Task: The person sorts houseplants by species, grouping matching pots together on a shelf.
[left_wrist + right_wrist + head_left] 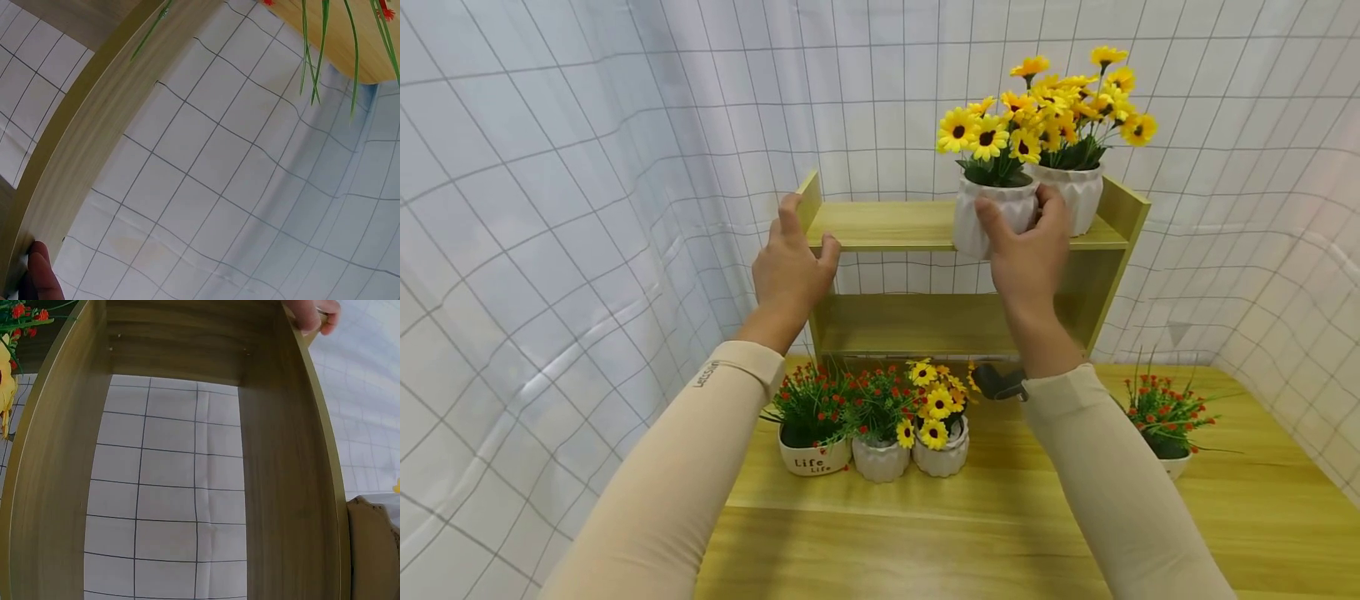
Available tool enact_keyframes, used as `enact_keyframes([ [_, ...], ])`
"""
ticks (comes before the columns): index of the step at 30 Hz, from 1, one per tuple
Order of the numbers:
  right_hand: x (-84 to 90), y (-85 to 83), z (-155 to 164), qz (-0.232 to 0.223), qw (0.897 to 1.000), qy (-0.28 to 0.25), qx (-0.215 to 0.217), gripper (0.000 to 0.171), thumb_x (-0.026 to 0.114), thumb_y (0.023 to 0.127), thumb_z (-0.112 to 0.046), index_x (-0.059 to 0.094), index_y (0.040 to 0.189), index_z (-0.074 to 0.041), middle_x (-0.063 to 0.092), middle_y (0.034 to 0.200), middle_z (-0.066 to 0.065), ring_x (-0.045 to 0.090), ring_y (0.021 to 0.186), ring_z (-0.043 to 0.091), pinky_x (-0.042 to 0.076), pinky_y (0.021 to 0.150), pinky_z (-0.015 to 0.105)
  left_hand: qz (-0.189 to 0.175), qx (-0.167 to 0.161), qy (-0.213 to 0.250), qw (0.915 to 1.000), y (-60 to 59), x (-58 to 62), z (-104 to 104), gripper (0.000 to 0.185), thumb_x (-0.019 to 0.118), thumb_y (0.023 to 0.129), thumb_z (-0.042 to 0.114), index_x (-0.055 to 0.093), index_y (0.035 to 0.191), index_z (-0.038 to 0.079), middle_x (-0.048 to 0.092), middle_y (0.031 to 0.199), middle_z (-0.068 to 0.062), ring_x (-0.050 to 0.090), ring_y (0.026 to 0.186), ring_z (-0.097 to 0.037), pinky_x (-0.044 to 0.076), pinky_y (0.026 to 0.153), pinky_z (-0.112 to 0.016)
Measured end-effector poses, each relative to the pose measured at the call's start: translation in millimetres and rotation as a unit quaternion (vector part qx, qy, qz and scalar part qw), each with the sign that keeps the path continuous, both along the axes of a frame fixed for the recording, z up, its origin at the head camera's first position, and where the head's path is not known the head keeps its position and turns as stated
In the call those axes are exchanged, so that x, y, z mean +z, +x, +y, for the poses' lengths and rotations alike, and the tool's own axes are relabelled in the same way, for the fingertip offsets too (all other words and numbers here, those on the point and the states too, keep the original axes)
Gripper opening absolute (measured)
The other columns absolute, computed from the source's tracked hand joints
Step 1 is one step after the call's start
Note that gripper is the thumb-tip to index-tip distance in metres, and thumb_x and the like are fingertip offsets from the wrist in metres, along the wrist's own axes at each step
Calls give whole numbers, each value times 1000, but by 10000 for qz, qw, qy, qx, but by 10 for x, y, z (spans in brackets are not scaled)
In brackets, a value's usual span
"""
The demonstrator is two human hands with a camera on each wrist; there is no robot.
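A two-level wooden shelf (895, 225) stands on a wooden table (1000, 517). My left hand (808, 227) grips the left end of its top board, thumb on the front edge. My right hand (1019, 218) holds a white ribbed pot of yellow flowers (964, 218) at the front right of the top board; whether the pot rests on the board I cannot tell. A second white pot of yellow flowers (1081, 200) stands just behind it. In the left wrist view a fingertip (39, 275) lies against the shelf's edge board (81, 144). The right wrist view looks along the shelf's inside (175, 362).
Three small flower pots stand in a row under the shelf's front: a "Life" pot with red flowers (814, 457), a ribbed one (880, 460) and a yellow-flowered one (942, 454). Another red-flowered pot (1171, 458) stands at the right. A white grid curtain (550, 208) surrounds the table.
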State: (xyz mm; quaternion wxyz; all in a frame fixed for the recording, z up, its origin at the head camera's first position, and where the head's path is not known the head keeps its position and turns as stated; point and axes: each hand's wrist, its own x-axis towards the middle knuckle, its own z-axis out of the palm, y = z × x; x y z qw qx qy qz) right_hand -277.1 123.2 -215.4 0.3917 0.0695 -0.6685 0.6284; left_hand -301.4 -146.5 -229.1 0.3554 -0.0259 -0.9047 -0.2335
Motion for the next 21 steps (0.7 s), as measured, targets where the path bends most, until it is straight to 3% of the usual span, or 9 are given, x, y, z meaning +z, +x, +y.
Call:
enact_keyframes([
  [11, 51, -118, -84, 128, 9982, 545, -230, 75, 80, 80, -44, 47, 133, -2, 50, 118, 8, 52, 101, 17, 49, 80, 30, 87, 1, 43, 10000, 3, 6, 2, 60, 46, 95, 41, 21, 146, 22, 57, 116, -23, 62, 73, -43, 50, 64, -54],
  [16, 58, -164, -133, -267, 9948, 827, -530, 83, 76, 81, -53, 45, 138, -1, 50, 122, 12, 50, 99, 19, 47, 79, 30, 3, -20, 36, 10000, -3, -9, 13, 60, 45, 96, 42, 20, 147, 23, 57, 116, -23, 61, 72, -42, 50, 64, -54],
  [21, 78, -232, -190, -595, 9886, 1064, -888, 89, 71, 80, -61, 43, 141, -3, 47, 131, 13, 48, 108, 22, 44, 88, 33, 0, -55, 42, 10000, 1, -13, 3, 60, 45, 96, 41, 19, 147, 23, 57, 115, -23, 61, 71, -42, 50, 64, -53],
])
